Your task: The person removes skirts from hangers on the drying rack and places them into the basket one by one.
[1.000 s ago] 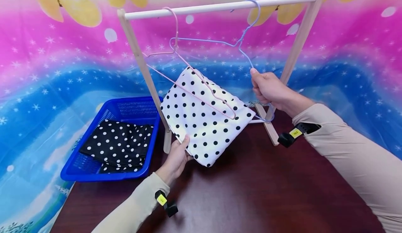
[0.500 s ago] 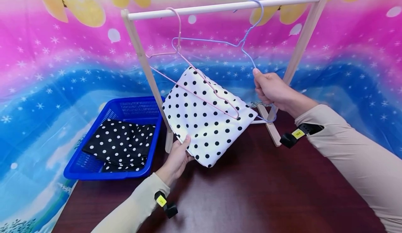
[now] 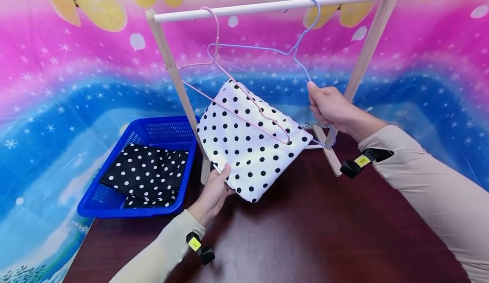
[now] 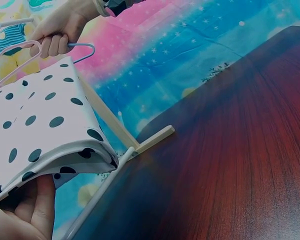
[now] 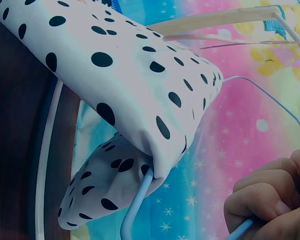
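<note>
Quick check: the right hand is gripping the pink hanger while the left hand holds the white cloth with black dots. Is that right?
Not quite: the right hand grips the blue hanger, not the pink hanger, as the head view shows. The left hand does hold the white cloth with black dots.

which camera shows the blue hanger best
The head view: it shows the blue hanger hooked over the white bar, with its neck and parts of its arms; the white cloth and right hand hide some. The left wrist view shows mainly its rounded end, the right wrist view only separate stretches.
</note>
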{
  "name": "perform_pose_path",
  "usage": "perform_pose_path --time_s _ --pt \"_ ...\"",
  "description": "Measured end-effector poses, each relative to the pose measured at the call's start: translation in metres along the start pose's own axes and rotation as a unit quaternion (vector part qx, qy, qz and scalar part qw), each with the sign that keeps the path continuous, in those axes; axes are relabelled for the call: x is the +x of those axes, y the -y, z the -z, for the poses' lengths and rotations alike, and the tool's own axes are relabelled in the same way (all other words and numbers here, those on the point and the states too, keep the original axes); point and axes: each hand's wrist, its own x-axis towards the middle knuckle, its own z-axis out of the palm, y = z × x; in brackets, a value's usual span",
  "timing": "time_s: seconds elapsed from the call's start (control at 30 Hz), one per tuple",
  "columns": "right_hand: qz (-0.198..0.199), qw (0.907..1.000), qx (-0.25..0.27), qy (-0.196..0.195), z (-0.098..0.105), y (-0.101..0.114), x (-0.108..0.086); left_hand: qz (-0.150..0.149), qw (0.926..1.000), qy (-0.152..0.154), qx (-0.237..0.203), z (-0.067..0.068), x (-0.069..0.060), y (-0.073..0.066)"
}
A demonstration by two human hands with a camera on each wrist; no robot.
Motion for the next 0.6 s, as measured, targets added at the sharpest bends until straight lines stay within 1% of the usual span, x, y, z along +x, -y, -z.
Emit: perform_pose_path --time_s 0.43,0.6 --pt "0.002 1.0000 0.004 0.003 0.0004 -0.0001 0.0002 0.004 1.0000 -0.003 -0.001 0.0018 -0.0004 -0.0015" --pt "0.003 1.0000 0.004 0.004 0.0009 -0.0003 0.0002 0.002 1.0000 0.002 -0.002 0.0028 -0.0010 -0.0003"
